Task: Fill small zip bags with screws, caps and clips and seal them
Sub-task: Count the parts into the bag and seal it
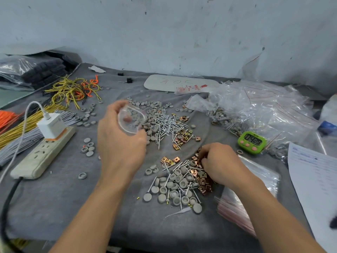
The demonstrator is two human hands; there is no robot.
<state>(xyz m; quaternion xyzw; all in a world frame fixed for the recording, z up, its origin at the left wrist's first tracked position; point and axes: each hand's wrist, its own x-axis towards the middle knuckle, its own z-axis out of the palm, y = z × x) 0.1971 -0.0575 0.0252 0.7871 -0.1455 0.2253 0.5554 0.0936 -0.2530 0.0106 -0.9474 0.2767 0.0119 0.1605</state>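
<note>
Clear zip bag point(131, 119) held in left hand point(118, 141) grip | right hand point(218, 162) grip pinches copper clips point(199, 177) on grey worktop point(63, 198)

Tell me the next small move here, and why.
Probably lift the right hand with a pinch of copper clips and drop them into the small zip bag that the left hand holds up; the right fingers are curled down into the clip pile.
</note>
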